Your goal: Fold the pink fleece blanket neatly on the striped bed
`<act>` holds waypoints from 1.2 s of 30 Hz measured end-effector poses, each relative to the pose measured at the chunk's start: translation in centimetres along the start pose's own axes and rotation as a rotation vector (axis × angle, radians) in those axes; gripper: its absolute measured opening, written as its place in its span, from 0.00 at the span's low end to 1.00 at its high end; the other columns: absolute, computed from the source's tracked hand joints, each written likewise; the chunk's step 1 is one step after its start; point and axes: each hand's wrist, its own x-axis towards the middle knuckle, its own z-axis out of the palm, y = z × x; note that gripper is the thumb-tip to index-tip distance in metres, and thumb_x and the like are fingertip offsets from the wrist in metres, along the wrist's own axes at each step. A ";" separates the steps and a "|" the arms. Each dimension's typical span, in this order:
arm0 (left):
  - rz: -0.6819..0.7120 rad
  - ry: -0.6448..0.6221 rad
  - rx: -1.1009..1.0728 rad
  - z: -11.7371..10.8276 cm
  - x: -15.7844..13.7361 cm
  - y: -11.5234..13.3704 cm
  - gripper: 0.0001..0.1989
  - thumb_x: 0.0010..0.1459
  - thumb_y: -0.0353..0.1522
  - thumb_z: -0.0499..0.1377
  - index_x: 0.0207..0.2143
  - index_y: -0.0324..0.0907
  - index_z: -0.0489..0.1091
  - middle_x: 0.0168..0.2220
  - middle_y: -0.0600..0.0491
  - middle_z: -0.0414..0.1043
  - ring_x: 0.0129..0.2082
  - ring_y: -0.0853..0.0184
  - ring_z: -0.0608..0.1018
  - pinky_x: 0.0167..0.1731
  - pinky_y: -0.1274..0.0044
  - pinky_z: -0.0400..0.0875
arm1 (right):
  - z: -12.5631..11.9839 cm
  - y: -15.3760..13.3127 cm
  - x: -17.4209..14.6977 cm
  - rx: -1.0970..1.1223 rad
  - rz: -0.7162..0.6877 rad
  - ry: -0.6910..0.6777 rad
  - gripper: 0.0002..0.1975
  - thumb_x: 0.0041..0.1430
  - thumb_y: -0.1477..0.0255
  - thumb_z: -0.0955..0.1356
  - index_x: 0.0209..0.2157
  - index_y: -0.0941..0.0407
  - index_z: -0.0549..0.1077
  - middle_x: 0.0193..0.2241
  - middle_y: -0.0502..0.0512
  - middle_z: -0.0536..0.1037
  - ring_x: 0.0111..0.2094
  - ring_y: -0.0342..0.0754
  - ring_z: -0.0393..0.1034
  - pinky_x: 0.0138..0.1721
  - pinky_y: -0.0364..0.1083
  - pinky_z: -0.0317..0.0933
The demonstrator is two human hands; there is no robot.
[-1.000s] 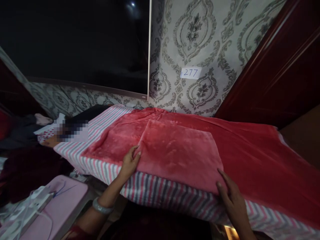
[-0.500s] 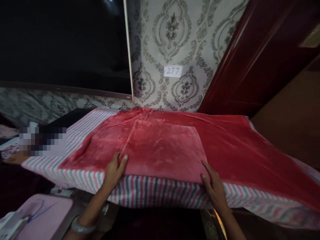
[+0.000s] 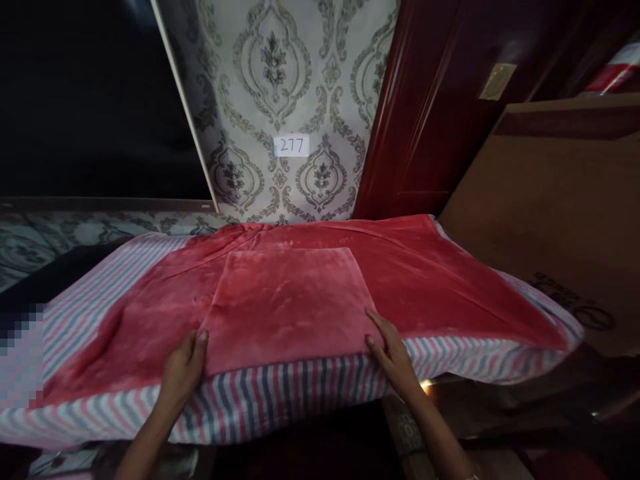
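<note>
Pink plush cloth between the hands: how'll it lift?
The pink plush cloth is probably floppy, given its soft-looking pile. Likely light, as its edges look thin. Might cling slightly to the red blanket underneath, since both look fuzzy.

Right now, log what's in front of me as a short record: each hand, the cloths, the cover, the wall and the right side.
Left hand: at the left near corner of the pink cloth
Right hand: at its right edge, thumb and forefinger apart
Pink cloth: roughly four-sided, lying flat on the red blanket
Red blanket: spread, some creases
Striped cover: under the blanket, hanging over the near edge
Wall: patterned paper, card reading 277, dark screen
Right side: cardboard box
</note>
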 end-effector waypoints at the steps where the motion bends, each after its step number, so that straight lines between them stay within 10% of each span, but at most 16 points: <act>1: 0.004 -0.021 0.003 -0.3 0.2 0.1 0.23 0.51 0.53 0.46 0.31 0.46 0.68 0.33 0.44 0.80 0.37 0.52 0.81 0.38 0.68 0.73 | -0.1 0.0 0.2 0.005 0.016 -0.005 0.27 0.69 0.55 0.61 0.64 0.51 0.66 0.60 0.60 0.71 0.60 0.55 0.66 0.60 0.58 0.62; 11: 0.041 -0.060 0.104 -0.4 1.9 2.4 0.21 0.52 0.53 0.45 0.19 0.49 0.59 0.22 0.46 0.73 0.28 0.55 0.78 0.32 0.69 0.71 | 1.9 -0.3 1.6 -0.045 0.006 0.065 0.28 0.68 0.53 0.60 0.63 0.51 0.67 0.59 0.61 0.72 0.60 0.58 0.65 0.61 0.62 0.59; 25: 0.026 -0.198 0.126 -1.9 6.1 3.8 0.29 0.54 0.56 0.46 0.22 0.44 0.72 0.27 0.45 0.79 0.32 0.54 0.80 0.30 0.71 0.70 | 0.8 0.6 6.1 -0.122 -0.022 0.080 0.28 0.68 0.53 0.59 0.61 0.54 0.70 0.60 0.63 0.71 0.61 0.59 0.64 0.62 0.64 0.57; 36: -0.029 -0.073 0.190 3.6 12.4 6.2 0.14 0.58 0.35 0.53 0.24 0.39 0.71 0.28 0.36 0.76 0.36 0.50 0.80 0.33 0.69 0.68 | 5.2 -2.0 13.8 -0.422 -0.002 -0.206 0.26 0.68 0.62 0.61 0.64 0.56 0.66 0.66 0.66 0.62 0.67 0.64 0.52 0.62 0.65 0.54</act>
